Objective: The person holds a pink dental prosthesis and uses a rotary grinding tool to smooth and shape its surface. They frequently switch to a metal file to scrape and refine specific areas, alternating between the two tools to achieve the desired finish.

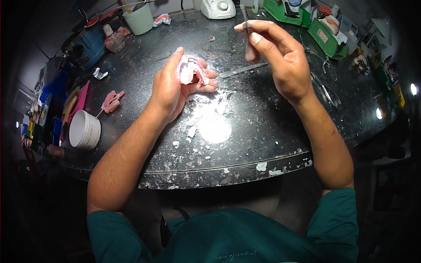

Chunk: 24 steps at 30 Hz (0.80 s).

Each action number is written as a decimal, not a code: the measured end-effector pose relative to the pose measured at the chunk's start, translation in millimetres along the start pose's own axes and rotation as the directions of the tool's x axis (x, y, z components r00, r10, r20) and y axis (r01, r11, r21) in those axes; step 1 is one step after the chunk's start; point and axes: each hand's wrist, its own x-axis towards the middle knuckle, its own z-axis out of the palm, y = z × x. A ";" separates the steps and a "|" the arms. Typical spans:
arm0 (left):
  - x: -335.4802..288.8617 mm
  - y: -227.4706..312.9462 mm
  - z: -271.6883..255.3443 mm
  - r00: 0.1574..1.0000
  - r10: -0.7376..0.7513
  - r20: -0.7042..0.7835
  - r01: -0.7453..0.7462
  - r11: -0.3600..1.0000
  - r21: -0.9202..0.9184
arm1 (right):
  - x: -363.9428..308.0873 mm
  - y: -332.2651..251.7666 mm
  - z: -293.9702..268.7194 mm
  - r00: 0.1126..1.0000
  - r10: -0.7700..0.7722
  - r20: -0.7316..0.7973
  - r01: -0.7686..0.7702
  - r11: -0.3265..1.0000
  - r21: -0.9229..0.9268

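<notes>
My left hand is raised over the dark bench, thumb up and fingers curled round a pink and white horseshoe-shaped dental piece. Its surface is rough, with white plaster-like material on it and an opening at the lower side. To the right and higher, my right hand pinches a slim tool between thumb and forefinger. That tool stands nearly upright, its upper end pale and blurred, so its exact kind is unclear. The two hands are apart. Beneath the right hand a flat metal spatula lies on the bench.
White crumbs litter the black bench. At left stand a white tub, a pink branching piece and a blue device. Farther back are a white perforated cup and white machine. Green bins and metal instruments lie right.
</notes>
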 end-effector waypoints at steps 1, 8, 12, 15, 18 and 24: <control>-0.2 0.2 -1.0 1.000 0.003 0.006 -0.003 1.000 0.000 | 1.4 3.7 6.4 0.998 -0.066 -0.004 0.066 0.994 0.091; 1.2 -0.2 -1.3 0.999 0.015 0.040 -0.015 1.000 0.009 | -5.1 4.3 15.5 0.986 -0.159 0.056 0.169 0.935 -0.313; -1.6 0.5 2.9 1.000 0.003 -0.021 -0.003 1.000 -0.019 | -12.4 7.8 16.3 0.956 -0.115 0.271 0.280 0.641 -0.714; 0.8 -3.1 3.9 0.999 0.025 -0.048 -0.026 0.999 -0.037 | -19.8 6.4 25.8 0.959 -0.089 0.268 0.274 0.525 -0.806; 1.3 -3.1 1.7 0.999 0.032 -0.025 -0.032 0.999 -0.006 | -21.9 3.8 30.8 0.955 -0.083 0.285 0.292 0.436 -0.851; 0.1 -1.6 5.4 0.998 0.033 -0.049 -0.033 0.999 0.007 | -22.8 -0.7 32.3 0.958 -0.062 0.279 0.279 0.404 -0.871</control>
